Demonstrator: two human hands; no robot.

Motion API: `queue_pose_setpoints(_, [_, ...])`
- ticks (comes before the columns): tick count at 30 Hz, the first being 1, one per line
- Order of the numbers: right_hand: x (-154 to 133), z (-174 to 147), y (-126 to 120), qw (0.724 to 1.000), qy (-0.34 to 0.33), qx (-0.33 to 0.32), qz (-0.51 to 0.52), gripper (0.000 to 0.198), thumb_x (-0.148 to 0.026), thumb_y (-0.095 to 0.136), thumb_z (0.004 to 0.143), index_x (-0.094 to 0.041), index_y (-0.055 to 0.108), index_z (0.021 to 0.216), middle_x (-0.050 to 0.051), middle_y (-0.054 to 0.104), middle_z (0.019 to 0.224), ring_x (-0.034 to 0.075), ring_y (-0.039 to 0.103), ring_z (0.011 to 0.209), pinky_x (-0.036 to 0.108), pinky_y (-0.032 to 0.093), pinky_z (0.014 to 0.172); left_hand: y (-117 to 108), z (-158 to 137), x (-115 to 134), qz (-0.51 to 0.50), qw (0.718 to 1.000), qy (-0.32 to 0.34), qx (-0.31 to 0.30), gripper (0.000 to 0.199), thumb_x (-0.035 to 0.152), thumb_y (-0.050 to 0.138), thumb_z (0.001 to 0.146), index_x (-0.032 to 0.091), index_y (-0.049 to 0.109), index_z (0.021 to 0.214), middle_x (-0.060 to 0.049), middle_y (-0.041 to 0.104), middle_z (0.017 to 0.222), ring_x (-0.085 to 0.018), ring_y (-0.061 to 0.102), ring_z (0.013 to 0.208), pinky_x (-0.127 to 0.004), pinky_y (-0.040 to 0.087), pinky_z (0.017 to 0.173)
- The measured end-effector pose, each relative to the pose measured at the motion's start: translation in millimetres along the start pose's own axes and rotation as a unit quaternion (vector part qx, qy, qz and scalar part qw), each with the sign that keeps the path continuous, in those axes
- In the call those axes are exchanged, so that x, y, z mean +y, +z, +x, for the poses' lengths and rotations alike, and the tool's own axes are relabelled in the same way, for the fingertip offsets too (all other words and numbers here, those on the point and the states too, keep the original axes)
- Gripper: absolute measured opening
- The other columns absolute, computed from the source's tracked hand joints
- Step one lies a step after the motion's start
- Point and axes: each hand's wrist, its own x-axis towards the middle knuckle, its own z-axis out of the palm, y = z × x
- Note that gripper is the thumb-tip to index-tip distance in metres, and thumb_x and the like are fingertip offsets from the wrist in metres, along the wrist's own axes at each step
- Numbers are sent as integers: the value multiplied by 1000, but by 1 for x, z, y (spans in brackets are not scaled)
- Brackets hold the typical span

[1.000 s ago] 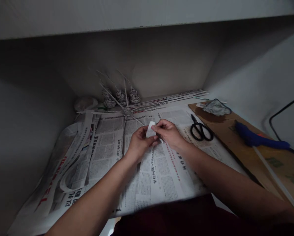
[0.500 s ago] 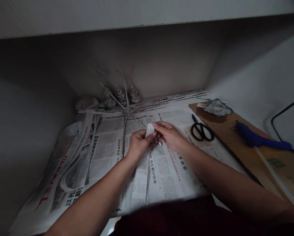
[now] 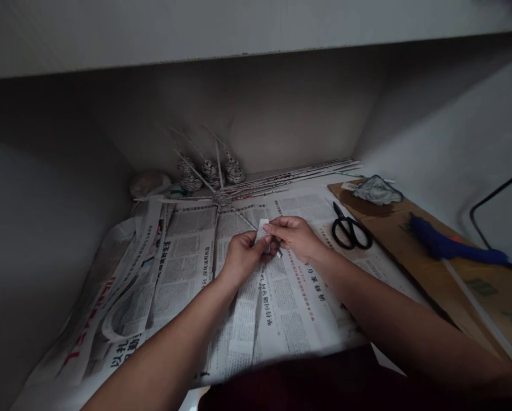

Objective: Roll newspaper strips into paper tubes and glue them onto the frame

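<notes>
A narrow strip of newspaper is pinched between both hands above the newspaper-covered table. My left hand is closed, its thumb pressing the strip's lower part. From the right, my right hand grips the strip near its top with thumb and fingertips. A thin rolled paper stick runs from my left fingers to a small woven paper hub, from which several more sticks spread out. A short pale end shows below the fingers; how strip and stick meet is hidden by them.
Black scissors lie right of my hands. A blue glue gun and a crumpled cloth rest on cardboard. Behind stand woven paper pieces and long paper sticks. Cut newspaper strips lie left; a shelf edge hangs above.
My right fingers have shifted slightly down and left on the strip, and less of it shows between my hands. The whole view has tilted a little.
</notes>
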Motion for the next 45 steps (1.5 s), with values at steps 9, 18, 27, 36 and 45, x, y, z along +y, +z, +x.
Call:
queue_pose_setpoints(9, [1, -2, 5, 1000, -9, -7, 5, 33, -39, 78, 60, -16, 55, 65, -6, 55, 49, 8, 51, 38, 19, 42, 37, 1, 0, -1, 12, 1000, -4, 18, 32, 40, 74, 64, 10, 68, 74, -8, 67, 72, -16, 61, 64, -27, 51, 59])
queue_pose_setpoints(18, [-4, -3, -3, 993, -35, -89, -68, 30, -42, 69, 72, -13, 61, 75, -3, 58, 53, 6, 51, 40, 16, 32, 36, 2, -3, 4, -5, 1000, -6, -20, 30, 40, 67, 72, 10, 68, 78, -8, 66, 75, -14, 60, 66, -26, 52, 59])
queue_pose_setpoints(27, [-5, -6, -2, 997, -20, -64, -43, 35, -44, 73, 65, -15, 53, 68, -5, 55, 48, 6, 47, 35, 16, 33, 34, 3, -4, 5, 6, 998, -13, -57, 31, 43, 64, 75, 12, 67, 78, -8, 68, 79, -15, 62, 69, -25, 52, 60])
queue_pose_setpoints(36, [-8, -6, -5, 996, 4, -52, -68, 35, -42, 76, 63, -16, 55, 73, -6, 55, 46, 9, 49, 33, 18, 38, 31, 9, -7, 10, -20, 998, -26, -53, 28, 36, 71, 69, 10, 67, 77, -7, 67, 73, -13, 62, 68, -25, 52, 64])
queue_pose_setpoints(45, [-10, -8, -4, 995, 15, -91, -48, 35, -40, 77, 62, -16, 53, 74, -7, 53, 45, 7, 45, 32, 17, 33, 30, 8, -8, 7, -15, 996, -61, -70, 32, 40, 68, 72, 10, 68, 81, -11, 68, 81, -16, 63, 72, -28, 53, 65])
